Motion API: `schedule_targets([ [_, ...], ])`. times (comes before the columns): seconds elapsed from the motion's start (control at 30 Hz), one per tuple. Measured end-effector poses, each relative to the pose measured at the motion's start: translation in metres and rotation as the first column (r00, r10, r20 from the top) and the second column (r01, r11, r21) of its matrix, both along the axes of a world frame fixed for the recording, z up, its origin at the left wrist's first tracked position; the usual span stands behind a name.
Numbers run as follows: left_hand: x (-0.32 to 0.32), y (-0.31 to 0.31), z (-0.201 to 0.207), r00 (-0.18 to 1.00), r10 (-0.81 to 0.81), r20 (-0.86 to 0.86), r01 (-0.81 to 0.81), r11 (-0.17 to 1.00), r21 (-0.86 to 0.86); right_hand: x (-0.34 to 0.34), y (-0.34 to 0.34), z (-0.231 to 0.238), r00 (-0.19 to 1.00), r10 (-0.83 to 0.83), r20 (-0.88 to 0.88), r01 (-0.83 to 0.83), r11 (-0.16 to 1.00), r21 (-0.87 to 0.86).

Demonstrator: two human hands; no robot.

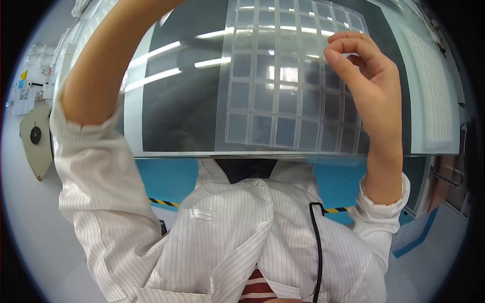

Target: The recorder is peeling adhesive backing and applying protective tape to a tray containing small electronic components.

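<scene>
A clear plastic tray (262, 101) with rows of rectangular compartments lies on a dark mat (177, 116) on the table. Over its right side is my right hand (371, 73), thumb and index finger brought together in a pinch near the tray's upper right. What the pinch holds, if anything, is too small to make out. My left forearm (108, 65) stretches forward across the mat's left side and runs out past the upper edge, so my left hand is out of sight.
Another pale compartmented tray (429, 91) lies on the right side of the glass-like tabletop (411, 144). The table's front edge runs close before my body. Below are a blue floor (166, 177) and yellow-black striped tape (161, 202). A beige panel (36, 146) stands left.
</scene>
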State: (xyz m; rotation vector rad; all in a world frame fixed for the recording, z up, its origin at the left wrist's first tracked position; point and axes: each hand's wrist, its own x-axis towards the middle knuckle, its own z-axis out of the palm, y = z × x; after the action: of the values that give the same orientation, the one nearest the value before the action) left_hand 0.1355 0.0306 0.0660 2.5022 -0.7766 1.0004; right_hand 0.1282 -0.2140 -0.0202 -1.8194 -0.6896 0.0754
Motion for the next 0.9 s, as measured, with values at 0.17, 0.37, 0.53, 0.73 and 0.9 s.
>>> schedule_targets([
  [0.17,-0.092,0.011,-0.049,0.975,-0.164,-0.152,0.202,0.937,0.286,-0.013,-0.008,-0.004,0.982,0.04,-0.185,-0.068,0.987,-0.149],
  [0.37,-0.14,-0.028,-0.09,0.911,-0.367,-0.187,0.405,0.88,0.247,-0.027,-0.015,0.005,0.961,0.248,-0.122,-0.272,0.928,-0.254],
  [0.53,-0.137,-0.043,-0.119,0.912,-0.332,-0.24,0.386,0.892,0.236,-0.023,-0.022,-0.003,0.95,0.277,-0.147,-0.311,0.897,-0.314],
  [0.73,-0.142,-0.052,-0.12,0.93,-0.286,-0.232,0.326,0.932,0.159,-0.023,-0.032,-0.007,0.934,0.311,-0.176,-0.353,0.882,-0.312],
  [0.9,-0.143,-0.052,-0.125,0.923,-0.286,-0.258,0.328,0.934,0.139,-0.029,-0.031,-0.01,0.94,0.269,-0.211,-0.324,0.899,-0.295],
])
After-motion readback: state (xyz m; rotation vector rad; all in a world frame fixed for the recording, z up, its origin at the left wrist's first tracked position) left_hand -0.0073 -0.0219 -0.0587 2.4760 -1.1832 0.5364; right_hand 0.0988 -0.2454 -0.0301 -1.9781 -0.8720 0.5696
